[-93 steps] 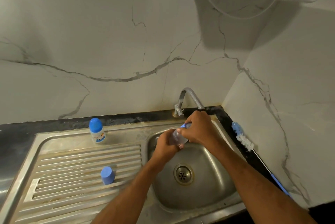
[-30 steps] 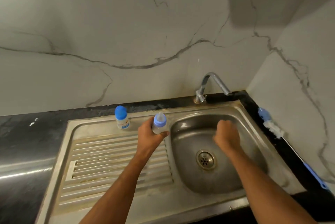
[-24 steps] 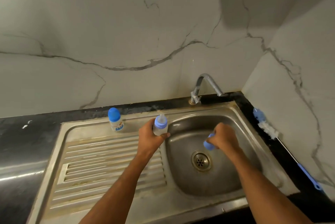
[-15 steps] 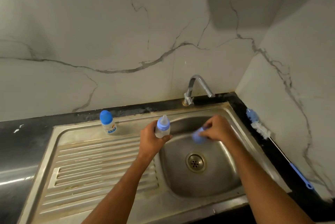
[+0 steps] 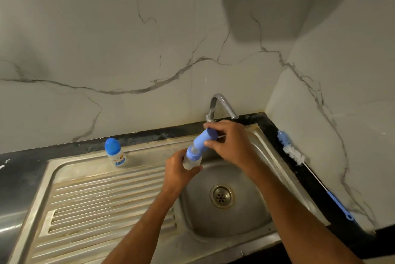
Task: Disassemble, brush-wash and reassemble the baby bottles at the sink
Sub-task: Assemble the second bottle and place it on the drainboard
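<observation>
While the left hand (image 5: 178,175) grips one bottle (image 5: 191,160) at centre frame, the right hand (image 5: 229,144) pinches its cap (image 5: 203,139); a second bottle (image 5: 115,153) stands left.

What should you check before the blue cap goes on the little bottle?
1. Left hand holds the baby bottle steady: ok.
2. Bottle upright, teat collar already on: ok.
3. Right hand grips the blue cap: ok.
4. Cap straight over the teat: not ok, it sits tilted.
5. Cap clean inside: cannot tell.
6. Tap turned off: ok, no water shows.
</observation>
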Motion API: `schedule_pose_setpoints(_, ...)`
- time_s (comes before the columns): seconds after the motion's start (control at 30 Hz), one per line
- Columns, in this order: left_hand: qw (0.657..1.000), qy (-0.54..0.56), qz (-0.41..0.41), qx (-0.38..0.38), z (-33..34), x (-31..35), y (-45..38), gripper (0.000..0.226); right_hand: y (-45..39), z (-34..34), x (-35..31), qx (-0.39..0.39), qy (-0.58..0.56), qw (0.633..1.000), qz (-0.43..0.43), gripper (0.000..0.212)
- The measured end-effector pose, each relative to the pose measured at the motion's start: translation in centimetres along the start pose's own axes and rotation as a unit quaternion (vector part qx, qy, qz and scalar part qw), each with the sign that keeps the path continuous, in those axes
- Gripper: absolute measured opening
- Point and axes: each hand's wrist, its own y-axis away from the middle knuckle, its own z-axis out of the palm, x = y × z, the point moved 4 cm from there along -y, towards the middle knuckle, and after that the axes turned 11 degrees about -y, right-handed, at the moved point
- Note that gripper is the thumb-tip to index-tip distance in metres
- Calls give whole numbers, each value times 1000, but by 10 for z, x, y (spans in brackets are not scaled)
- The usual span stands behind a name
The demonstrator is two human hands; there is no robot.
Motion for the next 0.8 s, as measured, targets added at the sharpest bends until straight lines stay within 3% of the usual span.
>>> schedule_pose_setpoints(0.17,999,-31,26,-11,8,6,0,56,10,18,0,-80,53,995,23,53)
schedule_pose_setpoints(0.43,998,10,59,3,10,10,5,48,13,15,-14,-77,81,994,5,48)
schedule_pose_setpoints(0.57,997,11,75,24,9,16,11,42,14,15,-23,-64,115,991,26,25)
schedule_pose_setpoints(0.67,997,8,72,38,6,20,15,53,14,14,-28,-53,123,990,53,23)
schedule_pose_setpoints(0.8,998,-5,68,17,9,15,13,49,12,11,-33,-92,132,985,61,25)
